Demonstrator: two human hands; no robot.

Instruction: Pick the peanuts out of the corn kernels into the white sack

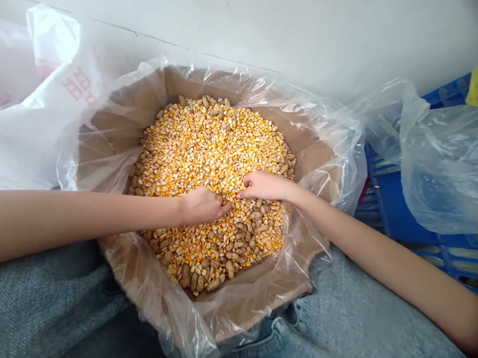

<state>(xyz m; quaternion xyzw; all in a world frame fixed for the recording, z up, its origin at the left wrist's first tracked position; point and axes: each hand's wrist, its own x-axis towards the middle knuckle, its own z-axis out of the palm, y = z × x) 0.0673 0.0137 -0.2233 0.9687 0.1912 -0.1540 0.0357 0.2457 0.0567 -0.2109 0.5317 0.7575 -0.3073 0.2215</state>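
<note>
Well, your left hand (pixel 204 205) and right hand (pixel 263 186) have curled fingers at the corn inside the box (pixel 204 85) edges, but I can't tell if they're pinching any.

Corn kernels (pixel 208 150) lie loose in a yellow-white heap; tan peanuts (pixel 241 244), in shell, mostly ring its edges.

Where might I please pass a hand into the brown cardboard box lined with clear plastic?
Probably over the loose yellow and white corn kernels beyond the left hand and right hand, bordered at the back by tan, unshelled peanuts. It is crowded where the two hands lie close together, and toward the near side, where more peanuts cluster.
</note>
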